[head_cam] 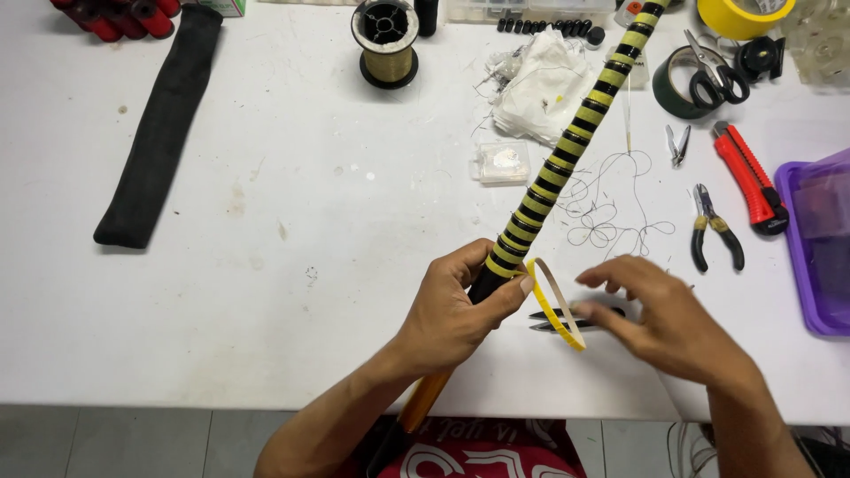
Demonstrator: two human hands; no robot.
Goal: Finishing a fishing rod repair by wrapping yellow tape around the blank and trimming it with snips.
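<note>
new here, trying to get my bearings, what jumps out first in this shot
The long rod banded in yellow and black runs diagonally across the white table, gripped low down by the left hand. A loose yellow strip curls off it toward the right hand. A red utility knife lies at the right.
</note>
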